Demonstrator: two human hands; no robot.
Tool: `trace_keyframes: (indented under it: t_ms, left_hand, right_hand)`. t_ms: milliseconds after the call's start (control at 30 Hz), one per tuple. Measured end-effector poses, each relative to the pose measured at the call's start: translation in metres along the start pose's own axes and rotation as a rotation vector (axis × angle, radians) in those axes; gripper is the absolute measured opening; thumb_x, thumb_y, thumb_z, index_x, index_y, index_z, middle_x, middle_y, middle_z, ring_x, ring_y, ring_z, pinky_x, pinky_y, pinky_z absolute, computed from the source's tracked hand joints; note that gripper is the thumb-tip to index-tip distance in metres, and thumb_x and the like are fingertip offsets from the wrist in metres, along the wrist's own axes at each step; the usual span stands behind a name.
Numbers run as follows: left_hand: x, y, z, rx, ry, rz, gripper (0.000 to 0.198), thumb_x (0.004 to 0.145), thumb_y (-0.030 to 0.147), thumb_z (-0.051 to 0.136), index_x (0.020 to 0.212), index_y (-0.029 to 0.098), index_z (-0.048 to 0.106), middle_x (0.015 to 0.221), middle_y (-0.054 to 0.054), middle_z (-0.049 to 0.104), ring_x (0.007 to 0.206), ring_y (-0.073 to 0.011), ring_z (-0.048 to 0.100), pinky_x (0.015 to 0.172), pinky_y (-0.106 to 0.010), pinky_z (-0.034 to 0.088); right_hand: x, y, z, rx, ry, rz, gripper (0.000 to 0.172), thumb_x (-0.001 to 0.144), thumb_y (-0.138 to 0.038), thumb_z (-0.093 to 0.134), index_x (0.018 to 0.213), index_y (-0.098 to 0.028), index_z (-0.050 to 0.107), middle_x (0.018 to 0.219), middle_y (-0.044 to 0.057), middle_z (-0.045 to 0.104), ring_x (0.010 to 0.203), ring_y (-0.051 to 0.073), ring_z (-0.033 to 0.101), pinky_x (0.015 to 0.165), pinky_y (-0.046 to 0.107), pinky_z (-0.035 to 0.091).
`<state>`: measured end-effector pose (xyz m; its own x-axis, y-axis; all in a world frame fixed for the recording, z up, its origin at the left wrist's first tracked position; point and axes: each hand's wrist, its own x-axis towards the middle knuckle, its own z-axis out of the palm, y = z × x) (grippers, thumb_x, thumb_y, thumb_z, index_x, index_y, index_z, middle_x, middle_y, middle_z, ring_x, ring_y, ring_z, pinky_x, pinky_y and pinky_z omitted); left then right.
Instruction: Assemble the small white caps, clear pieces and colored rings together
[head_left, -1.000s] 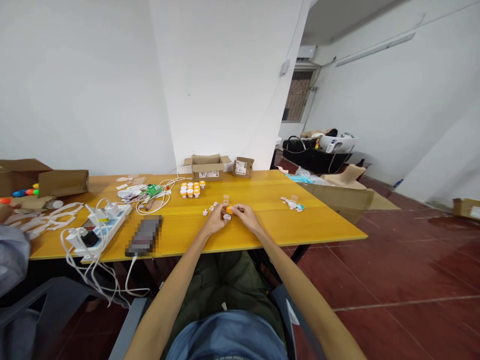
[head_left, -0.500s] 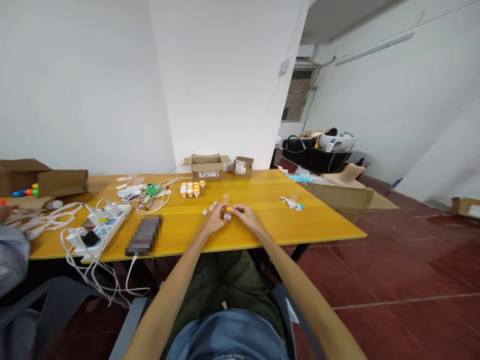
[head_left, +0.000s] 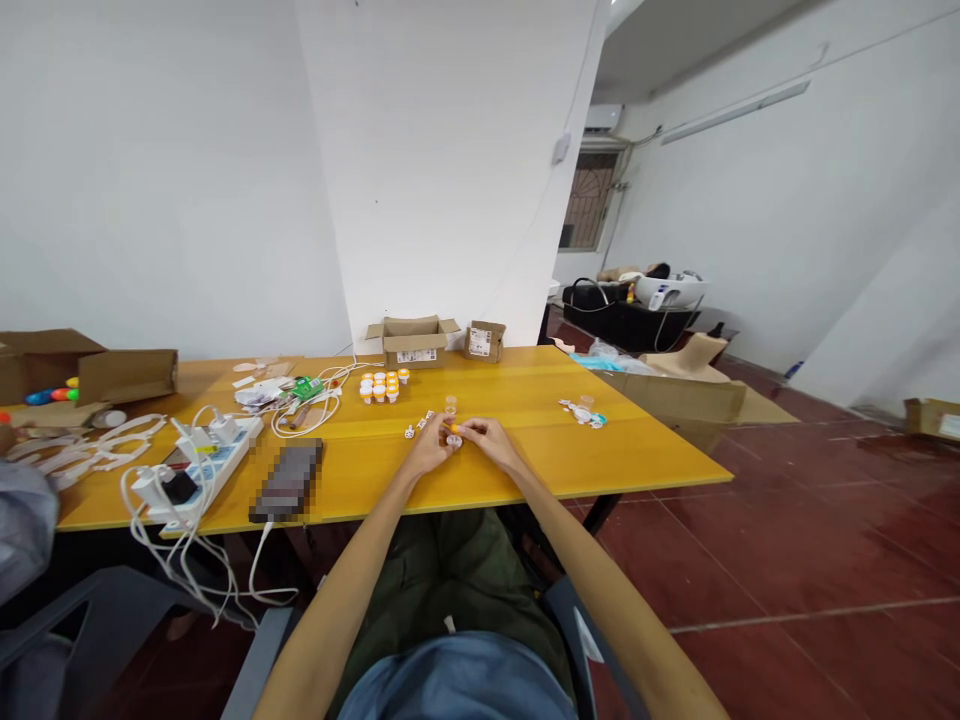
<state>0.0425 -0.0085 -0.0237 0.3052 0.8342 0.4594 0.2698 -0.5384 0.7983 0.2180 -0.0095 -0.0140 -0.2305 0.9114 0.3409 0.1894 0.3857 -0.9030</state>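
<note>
From my seat behind the head camera, little has changed over the last second: both hands have stayed together at the near middle of the yellow table [head_left: 525, 470], and only the view has tipped a touch, so I judge the fiddly work on the small piece is still in hand. My left hand [head_left: 430, 450] and right hand [head_left: 486, 441] meet fingertip to fingertip, pinched narrow on a small orange cap [head_left: 452, 428], which sits right between them. A little clear cup [head_left: 454, 440] stands on the table just under the fingers, touching or nearly so. Just beyond lie a few white dice [head_left: 417, 427], then a cluster of orange-capped cups [head_left: 381, 384], and furthest the open cardboard box [head_left: 414, 342].
</note>
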Motion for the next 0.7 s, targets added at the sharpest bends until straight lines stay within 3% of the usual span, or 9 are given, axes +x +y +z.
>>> trace_keyframes:
  t_ms: [433,700]
  left_hand:
    - [-0.0014,0.0018,0.0001,-0.032,-0.013,-0.018,0.040,0.074,0.015,0.072,0.112,0.022,0.063,0.116,-0.006,0.065,0.083,-0.0141,0.066,0.081,-0.033,0.060]
    - [-0.0005,0.0010,-0.0009,-0.028,-0.002,-0.005,0.037,0.074,0.016,0.073,0.110,0.021,0.064,0.115,-0.007,0.065,0.087,-0.0159,0.067,0.083,-0.034,0.059]
  right_hand:
    - [-0.0045,-0.0017,0.0034,-0.023,-0.049,-0.051,0.026,0.075,-0.049,0.073,0.075,-0.023,0.077,0.081,0.005,0.077,0.077,0.024,0.070,0.075,0.035,0.053]
    - [-0.0069,-0.0063,0.0013,-0.120,-0.027,-0.164,0.009,0.074,-0.034,0.076,0.073,-0.026,0.077,0.087,0.006,0.078,0.090,0.026,0.070,0.088,0.039,0.052]
